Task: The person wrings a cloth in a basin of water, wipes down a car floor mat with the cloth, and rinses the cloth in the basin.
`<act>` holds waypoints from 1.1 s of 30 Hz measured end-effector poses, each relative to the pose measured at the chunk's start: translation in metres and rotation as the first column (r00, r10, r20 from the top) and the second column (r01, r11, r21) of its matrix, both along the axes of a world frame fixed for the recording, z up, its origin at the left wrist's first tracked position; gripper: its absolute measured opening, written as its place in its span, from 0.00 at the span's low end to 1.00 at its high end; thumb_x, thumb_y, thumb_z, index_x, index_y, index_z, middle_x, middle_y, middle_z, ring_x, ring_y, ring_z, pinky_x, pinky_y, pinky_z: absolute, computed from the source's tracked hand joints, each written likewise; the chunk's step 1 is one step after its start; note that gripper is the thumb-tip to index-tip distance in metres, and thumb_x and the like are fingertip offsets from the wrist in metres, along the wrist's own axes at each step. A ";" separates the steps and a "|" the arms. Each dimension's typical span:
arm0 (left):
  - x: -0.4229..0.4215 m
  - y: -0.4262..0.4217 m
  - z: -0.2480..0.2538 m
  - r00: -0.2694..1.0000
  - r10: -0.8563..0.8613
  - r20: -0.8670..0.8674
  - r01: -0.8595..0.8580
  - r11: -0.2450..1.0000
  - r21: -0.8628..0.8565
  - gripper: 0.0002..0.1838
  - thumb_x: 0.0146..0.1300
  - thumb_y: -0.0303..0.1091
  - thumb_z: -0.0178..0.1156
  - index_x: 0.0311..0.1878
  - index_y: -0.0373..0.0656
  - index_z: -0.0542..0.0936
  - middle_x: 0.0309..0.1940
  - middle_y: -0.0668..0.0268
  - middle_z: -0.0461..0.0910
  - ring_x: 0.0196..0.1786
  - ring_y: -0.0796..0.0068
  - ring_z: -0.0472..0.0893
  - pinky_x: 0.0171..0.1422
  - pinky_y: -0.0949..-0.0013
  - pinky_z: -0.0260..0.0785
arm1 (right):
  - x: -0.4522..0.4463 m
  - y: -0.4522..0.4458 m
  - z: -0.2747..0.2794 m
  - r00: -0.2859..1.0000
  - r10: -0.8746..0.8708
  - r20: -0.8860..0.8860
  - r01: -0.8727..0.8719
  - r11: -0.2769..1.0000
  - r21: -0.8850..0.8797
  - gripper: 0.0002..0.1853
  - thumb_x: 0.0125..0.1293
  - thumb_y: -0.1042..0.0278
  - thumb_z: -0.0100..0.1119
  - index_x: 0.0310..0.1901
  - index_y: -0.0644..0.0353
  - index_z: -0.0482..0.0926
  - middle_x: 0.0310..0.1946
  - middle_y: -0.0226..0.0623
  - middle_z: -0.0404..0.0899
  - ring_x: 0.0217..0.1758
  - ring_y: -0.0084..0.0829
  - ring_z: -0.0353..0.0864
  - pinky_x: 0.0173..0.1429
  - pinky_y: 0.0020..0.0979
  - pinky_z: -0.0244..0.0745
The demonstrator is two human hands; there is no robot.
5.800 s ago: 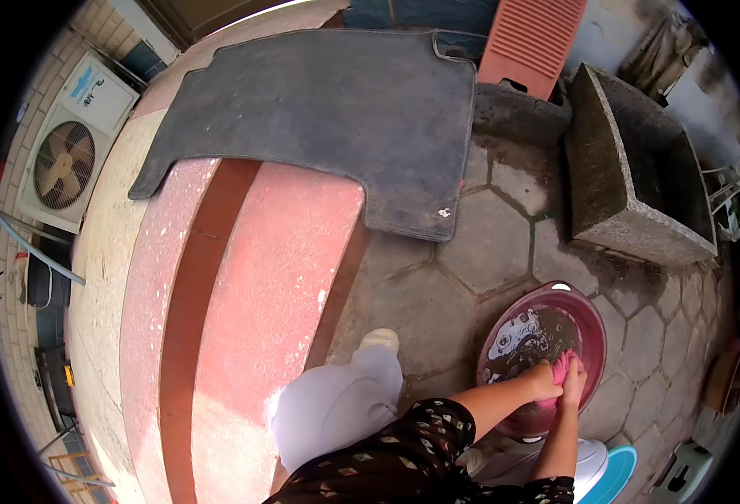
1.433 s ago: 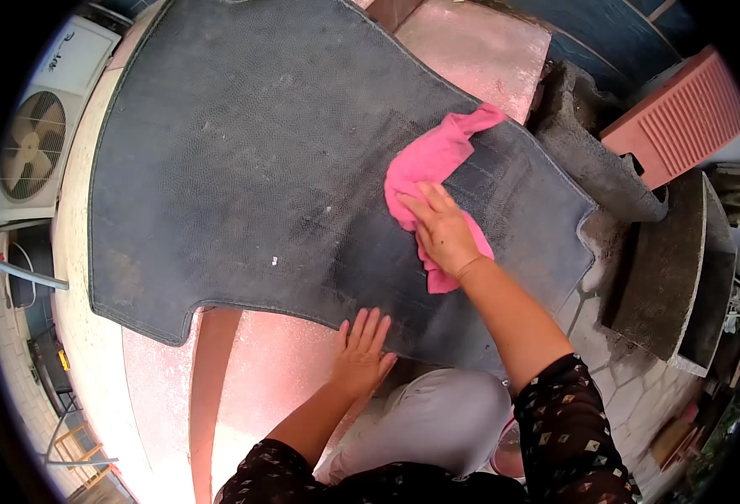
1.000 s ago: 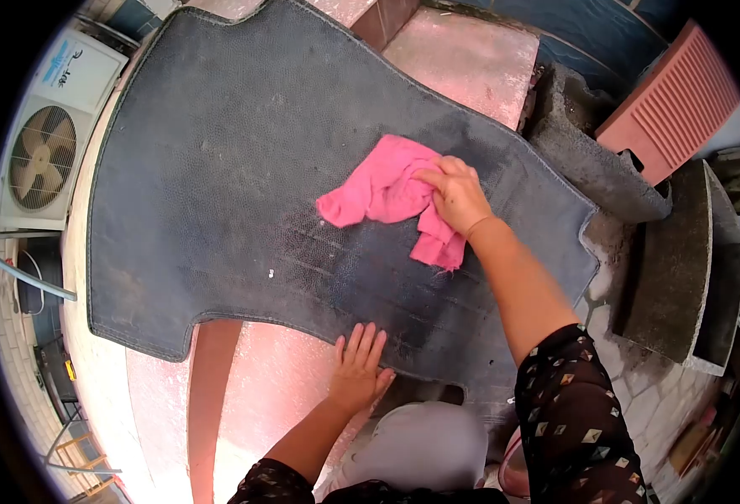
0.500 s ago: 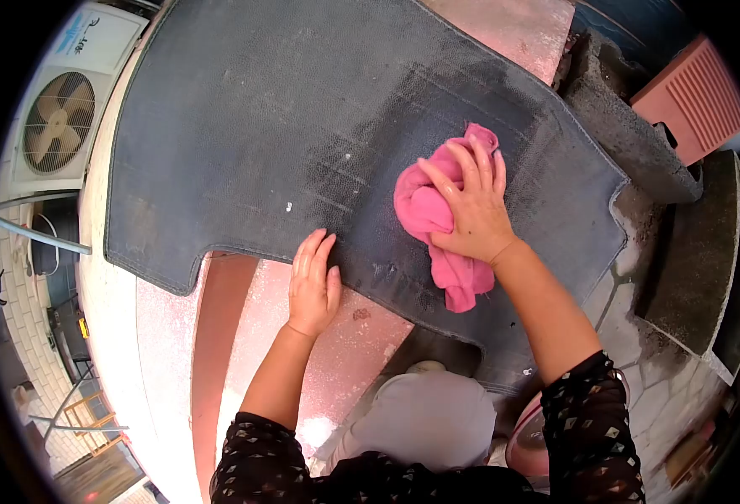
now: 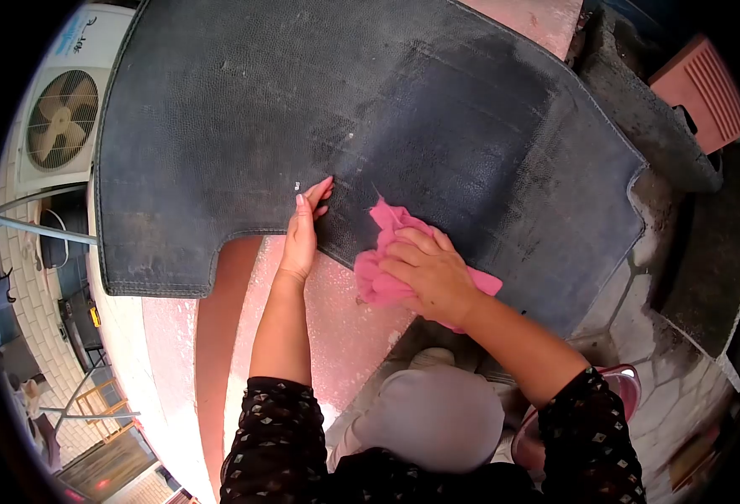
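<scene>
head view: a large dark grey mat (image 5: 244, 109) is seen laid over a pink step (image 5: 336, 344) and a brown-red band (image 5: 227, 336) beside it, with its right end reaching out above the paving (image 5: 630, 307). a pink cloth (image 5: 376, 281) is bunched at the near edge of the mat, part of it resting on the surface and part lapping past the edge. the cloth is covered by the right hand (image 5: 429, 273), which is spread palm down with its fingers stretched out; whether any fold is pinched by the thumb cannot be told. the left hand (image 5: 304, 227) is held open and edge-on at the same near edge, its fingers straight and close together, and nothing is seen grasped in it. just beyond its fingertips a small white speck (image 5: 297, 186) is shown. beyond the cloth, a broad darker patch (image 5: 462, 151) is spread across the mat. a reddish basin (image 5: 624, 391) is partly hidden by the right sleeve (image 5: 592, 441). at the far right, a ribbed terracotta board (image 5: 704, 92) and a stone trough (image 5: 702, 252) are placed; at the left, an air-conditioner unit (image 5: 63, 118) is seen.
</scene>
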State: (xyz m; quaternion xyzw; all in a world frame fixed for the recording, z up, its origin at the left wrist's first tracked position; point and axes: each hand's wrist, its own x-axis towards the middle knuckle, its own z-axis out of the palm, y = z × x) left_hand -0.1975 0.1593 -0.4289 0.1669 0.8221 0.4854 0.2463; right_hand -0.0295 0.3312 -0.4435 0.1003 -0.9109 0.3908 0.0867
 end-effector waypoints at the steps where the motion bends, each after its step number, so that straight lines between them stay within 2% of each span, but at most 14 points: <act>1: 0.001 0.001 0.000 1.000 -0.009 -0.008 0.009 1.000 -0.017 0.36 0.72 0.56 0.20 0.63 0.41 0.69 0.61 0.63 0.68 0.64 0.71 0.66 0.67 0.70 0.56 | 0.021 0.010 0.001 0.999 -0.033 0.006 0.033 0.999 0.004 0.28 0.37 0.63 0.68 0.47 0.51 0.78 0.50 0.28 0.72 0.64 0.36 0.63 0.65 0.45 0.55; 5: 0.003 -0.001 -0.005 1.000 0.004 -0.014 -0.004 1.000 0.003 0.36 0.72 0.57 0.21 0.65 0.42 0.68 0.63 0.65 0.67 0.64 0.73 0.64 0.67 0.71 0.54 | 0.047 0.020 -0.002 0.988 -0.134 0.076 0.136 0.990 -0.025 0.31 0.35 0.63 0.70 0.49 0.52 0.77 0.51 0.29 0.71 0.64 0.36 0.62 0.66 0.45 0.55; 7: 0.000 -0.001 -0.004 0.988 0.040 0.148 -0.060 0.989 0.132 0.37 0.71 0.59 0.21 0.66 0.43 0.66 0.63 0.66 0.67 0.64 0.75 0.63 0.67 0.72 0.51 | 0.011 0.001 0.006 0.983 -0.168 0.073 0.169 0.986 -0.010 0.29 0.36 0.62 0.70 0.48 0.52 0.77 0.51 0.30 0.70 0.66 0.35 0.60 0.66 0.44 0.54; 8: 0.001 -0.003 -0.005 0.988 0.034 0.153 -0.054 0.991 0.123 0.37 0.71 0.59 0.21 0.66 0.43 0.66 0.63 0.66 0.67 0.64 0.75 0.63 0.67 0.72 0.51 | -0.013 -0.010 0.005 0.986 -0.141 0.093 0.144 0.989 -0.029 0.28 0.40 0.61 0.68 0.49 0.51 0.78 0.54 0.31 0.68 0.66 0.38 0.58 0.67 0.43 0.51; 10: -0.008 -0.006 -0.006 0.961 0.038 0.274 -0.088 0.981 0.175 0.39 0.71 0.60 0.19 0.67 0.41 0.64 0.63 0.66 0.66 0.64 0.74 0.62 0.69 0.69 0.50 | -0.065 -0.040 -0.011 0.983 -0.171 -0.060 0.171 0.985 -0.003 0.24 0.41 0.61 0.68 0.46 0.52 0.79 0.53 0.32 0.70 0.66 0.37 0.59 0.66 0.42 0.55; 14: -0.017 -0.010 0.002 0.921 -0.001 0.389 -0.092 0.971 0.221 0.39 0.70 0.60 0.17 0.67 0.42 0.65 0.62 0.65 0.67 0.64 0.75 0.62 0.69 0.70 0.49 | -0.069 -0.033 -0.012 0.994 -0.056 -0.090 0.053 0.998 -0.035 0.20 0.42 0.62 0.66 0.42 0.53 0.80 0.50 0.32 0.72 0.64 0.36 0.62 0.65 0.41 0.56; 15: -0.019 -0.011 0.001 0.931 -0.009 0.365 -0.061 0.982 0.180 0.39 0.70 0.60 0.17 0.66 0.41 0.65 0.62 0.65 0.67 0.65 0.75 0.62 0.70 0.69 0.49 | -0.051 -0.021 -0.012 0.995 -0.025 -0.099 0.018 0.997 -0.070 0.21 0.41 0.63 0.66 0.42 0.53 0.80 0.50 0.30 0.71 0.64 0.35 0.62 0.65 0.41 0.57; 20: -0.015 -0.009 0.001 0.938 -0.005 0.345 -0.070 0.976 0.204 0.39 0.71 0.59 0.17 0.66 0.41 0.65 0.62 0.66 0.67 0.65 0.75 0.62 0.70 0.70 0.49 | 0.027 0.019 -0.001 0.995 -0.008 0.096 0.006 1.000 0.024 0.23 0.39 0.61 0.68 0.42 0.50 0.80 0.51 0.28 0.71 0.65 0.33 0.60 0.65 0.43 0.55; 24: -0.006 -0.006 -0.003 0.941 0.021 0.339 -0.100 0.971 0.218 0.39 0.71 0.59 0.17 0.66 0.41 0.65 0.62 0.66 0.67 0.64 0.75 0.62 0.70 0.70 0.49 | -0.037 -0.025 -0.007 0.992 -0.124 0.003 0.123 0.989 0.080 0.26 0.38 0.58 0.70 0.44 0.49 0.79 0.53 0.30 0.70 0.67 0.34 0.58 0.68 0.41 0.52; 25: -0.009 -0.004 -0.003 0.944 0.045 0.328 -0.123 0.968 0.221 0.39 0.71 0.59 0.17 0.66 0.41 0.65 0.62 0.66 0.67 0.64 0.75 0.62 0.70 0.70 0.49 | -0.062 -0.039 -0.007 0.991 -0.131 0.016 0.130 0.989 0.067 0.27 0.39 0.60 0.70 0.46 0.50 0.78 0.53 0.31 0.69 0.67 0.37 0.58 0.68 0.44 0.52; 28: -0.013 -0.010 0.000 0.831 0.012 0.556 -0.269 0.884 0.383 0.40 0.70 0.60 0.18 0.66 0.39 0.65 0.65 0.63 0.65 0.67 0.72 0.62 0.71 0.69 0.50 | -0.095 -0.049 -0.008 0.998 -0.069 0.012 0.068 0.996 0.053 0.25 0.40 0.60 0.69 0.45 0.50 0.78 0.53 0.31 0.70 0.67 0.37 0.58 0.68 0.44 0.51; 29: -0.013 -0.011 -0.002 0.829 0.010 0.559 -0.272 0.881 0.388 0.40 0.70 0.60 0.18 0.66 0.39 0.65 0.65 0.63 0.65 0.67 0.72 0.62 0.71 0.69 0.50 | -0.085 -0.043 -0.011 0.998 -0.067 0.016 0.066 0.996 0.060 0.25 0.40 0.60 0.69 0.45 0.50 0.78 0.53 0.31 0.70 0.67 0.37 0.58 0.68 0.44 0.51; 31: -0.016 -0.013 -0.003 0.933 0.023 0.359 -0.125 0.957 0.262 0.40 0.70 0.59 0.18 0.66 0.37 0.64 0.65 0.60 0.65 0.67 0.70 0.63 0.72 0.68 0.50 | -0.051 -0.017 -0.007 0.999 0.036 -0.018 -0.035 0.999 0.018 0.24 0.40 0.61 0.68 0.44 0.50 0.79 0.53 0.30 0.70 0.67 0.36 0.58 0.69 0.45 0.51; 33: -0.015 -0.013 0.000 0.925 0.023 0.380 -0.134 0.954 0.267 0.40 0.71 0.59 0.17 0.66 0.37 0.64 0.65 0.59 0.65 0.67 0.70 0.63 0.72 0.68 0.51 | -0.014 0.004 0.002 0.999 0.021 -0.037 -0.020 0.999 0.041 0.23 0.40 0.61 0.67 0.43 0.52 0.79 0.50 0.30 0.71 0.65 0.35 0.60 0.67 0.44 0.54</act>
